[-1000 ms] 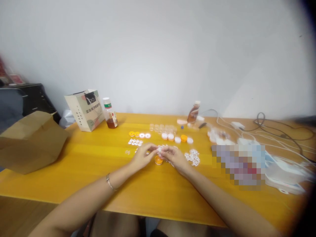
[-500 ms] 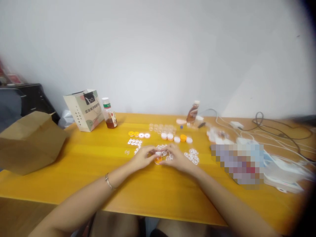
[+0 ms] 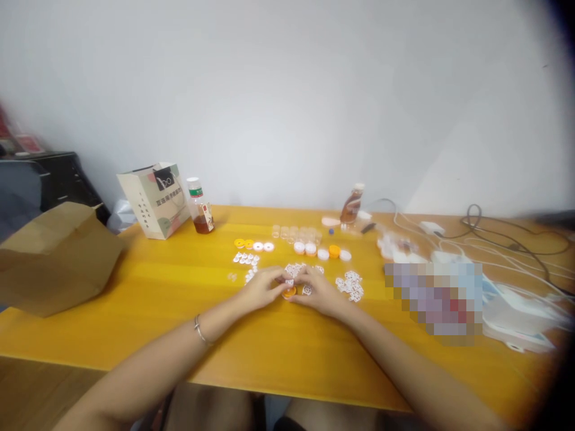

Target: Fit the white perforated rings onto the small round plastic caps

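Orange and round, a small cap (image 3: 288,294) sits just below the centre of the head view, a white piece (image 3: 290,281) showing right above it. Left hand (image 3: 264,286) and right hand (image 3: 318,291) curl narrowly around both; whether they grip either is too blurred to tell. White cutouts (image 3: 350,286) lie lower right of centre, clear cups (image 3: 294,233) near mid-frame, a tan bag (image 3: 60,257) far left.

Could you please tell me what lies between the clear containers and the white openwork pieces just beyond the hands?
In the head view, white and orange round pieces lie between the clear containers and the white openwork pieces.
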A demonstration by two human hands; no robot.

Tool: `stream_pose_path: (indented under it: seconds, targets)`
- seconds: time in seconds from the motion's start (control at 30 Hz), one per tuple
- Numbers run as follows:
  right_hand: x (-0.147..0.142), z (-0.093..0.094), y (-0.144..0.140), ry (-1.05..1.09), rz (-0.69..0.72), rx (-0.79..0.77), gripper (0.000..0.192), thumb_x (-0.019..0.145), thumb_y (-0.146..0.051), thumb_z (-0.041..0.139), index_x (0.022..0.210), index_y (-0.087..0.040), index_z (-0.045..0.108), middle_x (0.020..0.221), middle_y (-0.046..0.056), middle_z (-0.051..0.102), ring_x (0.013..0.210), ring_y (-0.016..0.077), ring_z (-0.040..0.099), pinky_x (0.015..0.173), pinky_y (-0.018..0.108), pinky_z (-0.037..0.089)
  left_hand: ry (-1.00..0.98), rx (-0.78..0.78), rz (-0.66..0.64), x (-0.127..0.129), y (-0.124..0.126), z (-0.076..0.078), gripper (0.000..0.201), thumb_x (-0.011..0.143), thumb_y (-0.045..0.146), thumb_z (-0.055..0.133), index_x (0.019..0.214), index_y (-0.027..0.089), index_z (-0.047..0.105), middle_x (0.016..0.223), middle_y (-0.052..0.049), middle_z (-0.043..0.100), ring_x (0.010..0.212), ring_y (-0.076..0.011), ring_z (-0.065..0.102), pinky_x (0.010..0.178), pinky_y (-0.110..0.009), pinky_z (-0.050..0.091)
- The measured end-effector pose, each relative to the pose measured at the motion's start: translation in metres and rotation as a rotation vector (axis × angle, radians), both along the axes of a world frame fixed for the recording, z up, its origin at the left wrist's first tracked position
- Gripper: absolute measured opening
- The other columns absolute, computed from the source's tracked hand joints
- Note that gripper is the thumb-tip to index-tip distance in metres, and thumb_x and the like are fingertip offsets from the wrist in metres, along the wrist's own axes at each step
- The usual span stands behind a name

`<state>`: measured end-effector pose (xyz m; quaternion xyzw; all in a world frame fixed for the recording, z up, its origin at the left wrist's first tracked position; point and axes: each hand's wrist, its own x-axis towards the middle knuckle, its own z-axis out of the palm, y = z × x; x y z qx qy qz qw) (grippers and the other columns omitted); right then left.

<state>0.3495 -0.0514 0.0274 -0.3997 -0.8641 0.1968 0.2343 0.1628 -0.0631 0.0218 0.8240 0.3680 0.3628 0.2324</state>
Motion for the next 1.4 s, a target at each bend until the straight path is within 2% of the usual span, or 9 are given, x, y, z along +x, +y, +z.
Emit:
stream_pose_path:
  seconds: [0.17, 0.53, 0.97, 1.1, 1.17, 1.27, 1.33, 1.4]
  targets:
    - [0.0, -0.001, 0.0, -0.007, 0.0, 0.011, 0.024, 0.066, -0.041, 0.065, 0.081, -0.023, 0.065, 0.087, 0.004, 0.052, 0.086, 0.0199, 0.048, 0.078, 0.033, 0.039, 0.024, -0.033, -0.045, -0.001, 0.0, 0.002, 0.016, 0.08, 0.028, 0.049, 0.083, 0.015, 0.059, 0.082, -0.003, 0.063, 0.076, -0.0136, 0.057, 0.072, -0.024, 0.043]
    - [-0.004, -0.005, 0.0, 0.037, -0.003, 0.022, 0.022, 0.067, -0.037, 0.065, 0.082, -0.021, 0.063, 0.087, 0.004, 0.053, 0.085, 0.0196, 0.049, 0.078, 0.033, 0.039, -0.009, -0.092, -0.05, -0.004, 0.007, -0.002, 0.015, 0.077, 0.027, 0.054, 0.073, 0.014, 0.058, 0.074, -0.003, 0.063, 0.073, -0.0131, 0.057, 0.069, -0.022, 0.043]
    - [-0.006, -0.003, -0.003, 0.021, -0.005, 0.04, 0.023, 0.064, -0.035, 0.067, 0.082, -0.021, 0.063, 0.086, 0.005, 0.053, 0.086, 0.0207, 0.049, 0.078, 0.035, 0.039, -0.043, -0.107, -0.069, -0.004, 0.004, -0.002, 0.014, 0.077, 0.027, 0.054, 0.077, 0.014, 0.059, 0.078, -0.003, 0.064, 0.076, -0.0138, 0.058, 0.072, -0.024, 0.044]
    - [-0.008, 0.003, -0.008, 0.117, -0.055, 0.046, 0.022, 0.066, -0.035, 0.065, 0.083, -0.021, 0.062, 0.086, 0.005, 0.053, 0.085, 0.0197, 0.049, 0.077, 0.034, 0.039, -0.142, -0.137, -0.023, -0.003, 0.004, 0.001, 0.014, 0.076, 0.028, 0.055, 0.08, 0.015, 0.058, 0.083, -0.004, 0.064, 0.079, -0.0144, 0.058, 0.073, -0.026, 0.045]
    - [-0.009, 0.007, -0.01, 0.216, -0.073, -0.036, 0.024, 0.068, -0.036, 0.062, 0.087, -0.02, 0.059, 0.086, 0.004, 0.053, 0.08, 0.0175, 0.05, 0.075, 0.032, 0.041, -0.249, -0.169, -0.008, -0.002, 0.004, 0.003, 0.016, 0.076, 0.029, 0.057, 0.081, 0.014, 0.056, 0.084, -0.005, 0.064, 0.08, -0.0148, 0.059, 0.074, -0.027, 0.046]
    - [-0.011, 0.01, -0.011, 0.389, -0.013, -0.306, 0.028, 0.07, -0.038, 0.06, 0.089, -0.019, 0.055, 0.082, 0.002, 0.056, 0.071, 0.0135, 0.052, 0.07, 0.029, 0.043, -0.366, -0.204, -0.035, 0.0, 0.003, 0.005, 0.019, 0.076, 0.03, 0.057, 0.084, 0.013, 0.054, 0.084, -0.006, 0.063, 0.078, -0.015, 0.06, 0.075, -0.028, 0.046]
    - [-0.014, 0.009, -0.011, 0.502, 0.042, -0.464, 0.031, 0.068, -0.04, 0.061, 0.089, -0.018, 0.053, 0.081, 0.001, 0.057, 0.07, 0.0124, 0.054, 0.071, 0.029, 0.043, -0.371, -0.183, -0.03, 0.0, 0.004, 0.005, 0.021, 0.076, 0.03, 0.057, 0.089, 0.014, 0.055, 0.086, -0.006, 0.063, 0.081, -0.0151, 0.059, 0.078, -0.029, 0.046]
    - [-0.015, 0.007, -0.01, 0.583, 0.024, -0.552, 0.035, 0.064, -0.04, 0.065, 0.088, -0.018, 0.051, 0.079, 0.0, 0.058, 0.071, 0.0124, 0.056, 0.073, 0.029, 0.043, -0.357, -0.131, 0.03, -0.004, 0.01, 0.006, 0.023, 0.077, 0.032, 0.055, 0.094, 0.016, 0.055, 0.095, -0.007, 0.061, 0.089, -0.0158, 0.057, 0.082, -0.029, 0.045]
